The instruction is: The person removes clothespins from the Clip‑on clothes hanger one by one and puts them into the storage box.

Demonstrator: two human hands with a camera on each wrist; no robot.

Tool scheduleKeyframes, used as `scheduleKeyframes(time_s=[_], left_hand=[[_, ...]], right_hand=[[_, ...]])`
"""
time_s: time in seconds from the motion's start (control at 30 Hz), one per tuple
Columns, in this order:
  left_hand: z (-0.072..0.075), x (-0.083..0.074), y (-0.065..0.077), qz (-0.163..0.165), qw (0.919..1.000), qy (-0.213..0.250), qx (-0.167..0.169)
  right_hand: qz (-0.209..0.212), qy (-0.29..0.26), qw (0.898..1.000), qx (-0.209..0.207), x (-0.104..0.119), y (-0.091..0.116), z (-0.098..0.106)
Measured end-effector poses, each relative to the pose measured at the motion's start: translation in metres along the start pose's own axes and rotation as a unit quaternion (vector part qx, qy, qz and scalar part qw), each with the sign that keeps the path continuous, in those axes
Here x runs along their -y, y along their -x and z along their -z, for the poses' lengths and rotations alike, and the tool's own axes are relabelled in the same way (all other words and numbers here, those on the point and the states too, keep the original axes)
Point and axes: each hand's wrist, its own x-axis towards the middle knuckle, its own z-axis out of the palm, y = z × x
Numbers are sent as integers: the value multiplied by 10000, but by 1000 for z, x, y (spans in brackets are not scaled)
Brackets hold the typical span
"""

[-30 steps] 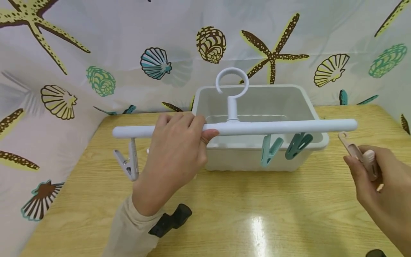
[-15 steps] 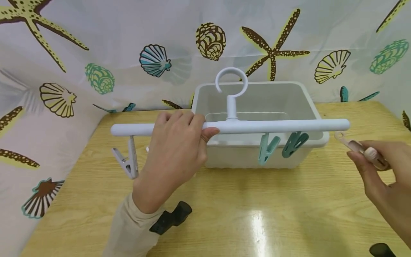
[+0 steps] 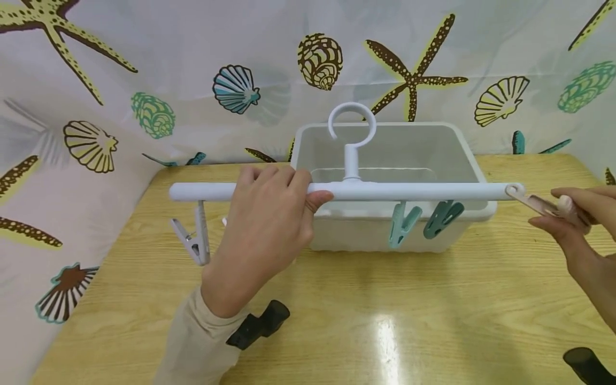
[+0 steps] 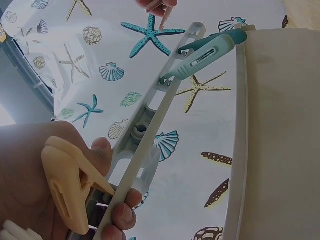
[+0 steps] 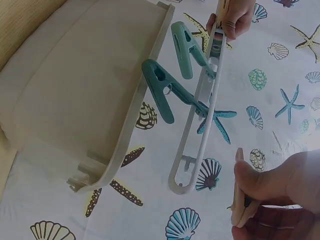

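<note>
A white hanger bar [image 3: 423, 191] with a round hook stands level in front of a white bin. My left hand [image 3: 260, 235] grips it left of the hook. From the bar hang a pale grey clothespin [image 3: 194, 235] at left and, toward the right, a light teal clothespin [image 3: 401, 224] and a darker teal one [image 3: 440, 219]. The left wrist view also shows a peach clothespin [image 4: 65, 185] beside my left hand. My right hand [image 3: 584, 256] pinches a pale pink clothespin [image 3: 541, 205]; its curled tip overlaps the bar's right end in the head view, but appears apart in the right wrist view.
The white bin [image 3: 380, 232] sits on the wooden table [image 3: 337, 299] right behind the bar. A cloth [image 3: 183, 64] printed with shells and starfish rises at the back and sides. Black wrist gear [image 3: 260, 323] shows on the left sleeve.
My right hand has risen and turned slightly, swinging the pink clothespin's tip to the bar's right end. The left hand keeps its grip on the bar; the hanger has shifted slightly.
</note>
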Motion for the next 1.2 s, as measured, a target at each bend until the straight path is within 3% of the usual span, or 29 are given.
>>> scheduleKeyframes(time_s=[0.17, 0.27, 0.5, 0.8, 1.2], left_hand=[[-1, 0, 0, -43, 10000, -16, 7], [-1, 0, 0, -47, 10000, -33, 21], [-1, 0, 1, -81, 9999, -75, 6], [-1, 1, 1, -80, 9999, -114, 52], [-2, 0, -1, -48, 9998, 28, 167]], right_hand=[[366, 188, 9991, 55, 127, -61, 35], [451, 266, 9986, 93, 163, -80, 41], [444, 354, 9976, 408, 173, -94, 40], [384, 172, 9979, 491, 180, -104, 34], [375, 347, 9963, 686, 181, -116, 26]])
